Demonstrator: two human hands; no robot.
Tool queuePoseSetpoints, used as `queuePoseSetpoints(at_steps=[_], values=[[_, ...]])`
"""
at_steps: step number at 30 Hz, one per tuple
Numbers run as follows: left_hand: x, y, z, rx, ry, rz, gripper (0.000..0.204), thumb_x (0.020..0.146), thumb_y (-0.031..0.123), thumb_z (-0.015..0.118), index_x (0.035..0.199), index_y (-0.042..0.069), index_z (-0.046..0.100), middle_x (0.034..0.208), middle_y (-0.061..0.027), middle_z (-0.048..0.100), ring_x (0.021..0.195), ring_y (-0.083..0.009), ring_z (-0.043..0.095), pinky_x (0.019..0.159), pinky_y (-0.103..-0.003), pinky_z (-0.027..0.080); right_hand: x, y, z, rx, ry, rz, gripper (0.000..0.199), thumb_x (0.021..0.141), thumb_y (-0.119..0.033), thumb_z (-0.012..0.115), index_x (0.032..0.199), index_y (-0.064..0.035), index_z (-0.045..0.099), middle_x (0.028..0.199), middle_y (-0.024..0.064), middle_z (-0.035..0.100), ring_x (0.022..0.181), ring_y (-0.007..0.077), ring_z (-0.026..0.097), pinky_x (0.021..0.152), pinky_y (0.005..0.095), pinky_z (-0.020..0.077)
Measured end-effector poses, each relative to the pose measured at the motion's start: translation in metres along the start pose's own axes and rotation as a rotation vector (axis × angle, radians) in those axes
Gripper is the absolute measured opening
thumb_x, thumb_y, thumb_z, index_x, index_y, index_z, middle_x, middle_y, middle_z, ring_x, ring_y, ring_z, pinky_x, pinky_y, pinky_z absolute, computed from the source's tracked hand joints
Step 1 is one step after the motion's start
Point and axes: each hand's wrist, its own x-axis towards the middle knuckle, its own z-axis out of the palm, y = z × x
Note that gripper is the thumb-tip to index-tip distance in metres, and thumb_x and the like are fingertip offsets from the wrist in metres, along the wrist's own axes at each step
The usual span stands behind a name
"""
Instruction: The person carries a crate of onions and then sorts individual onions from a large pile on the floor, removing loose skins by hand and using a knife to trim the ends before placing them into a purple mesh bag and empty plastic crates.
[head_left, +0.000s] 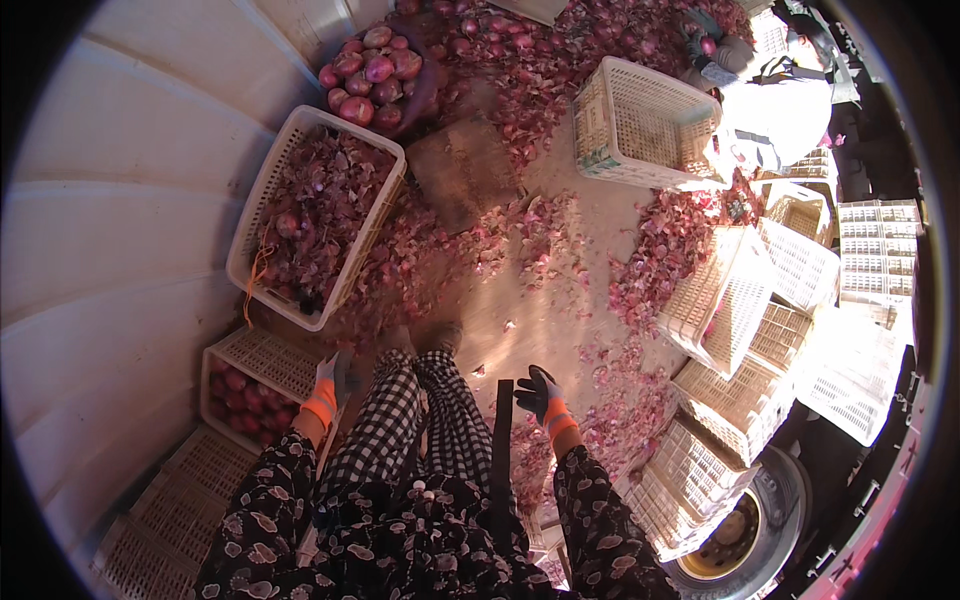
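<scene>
The left hand is beside a plastic crate of red onions, its grip unclear; the right hand is loosely spread.

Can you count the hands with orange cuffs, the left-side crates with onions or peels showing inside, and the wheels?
Left hand and right hand, orange cuffs: 2
Peel crate and onion crate: 2
Wheel: 1
Total: 5
</scene>
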Motion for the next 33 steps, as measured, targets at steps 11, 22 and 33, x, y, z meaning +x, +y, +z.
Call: queuePoseSetpoints(at_steps=[11, 22, 33], values=[[0.067, 0.168, 0.061, -0.345, 0.344, -0.443, 0.030, 0.092, 0.021, 0.052, 0.117, 0.004, 0.053, 0.083, -0.0111, 0.063, 0.053, -0.0252, 0.061, 0.043, -0.038, 0.051, 0.017, -0.145, 0.032, -0.136, 0.129, 0.109, 0.046, 0.086, -0.032, 0.059, 0.129, -0.0220, 0.046, 0.106, 0.0139, 0.061, 0.069, 0.0314, 0.062, 0.055, 0.0410, 0.0510], [0.100, 0.359, 0.142, -0.795, 0.228, -0.438, 0.016, 0.090, 0.022, 0.056, 0.084, 0.009, 0.050, 0.062, -0.0023, 0.045, 0.043, -0.0162, 0.035, 0.039, -0.032, 0.031, 0.087, -0.357, 0.076, -0.164, 0.078, -0.134, 0.043, 0.087, -0.029, 0.060, 0.128, -0.0215, 0.048, 0.102, 0.0124, 0.062, 0.068, 0.0272, 0.063, 0.053, 0.0366, 0.0497], [0.102, 0.393, 0.247, -1.035, 0.187, -0.500, 0.035, 0.096, 0.030, 0.043, 0.123, 0.010, 0.049, 0.069, -0.0065, 0.051, 0.042, -0.0207, 0.038, 0.037, -0.032, 0.031, 0.123, -0.596, 0.067, -0.147, -0.046, 0.005, 0.042, 0.089, -0.031, 0.055, 0.129, -0.0199, 0.047, 0.102, 0.0109, 0.061, 0.073, 0.0273, 0.062, 0.059, 0.0357, 0.0499]])
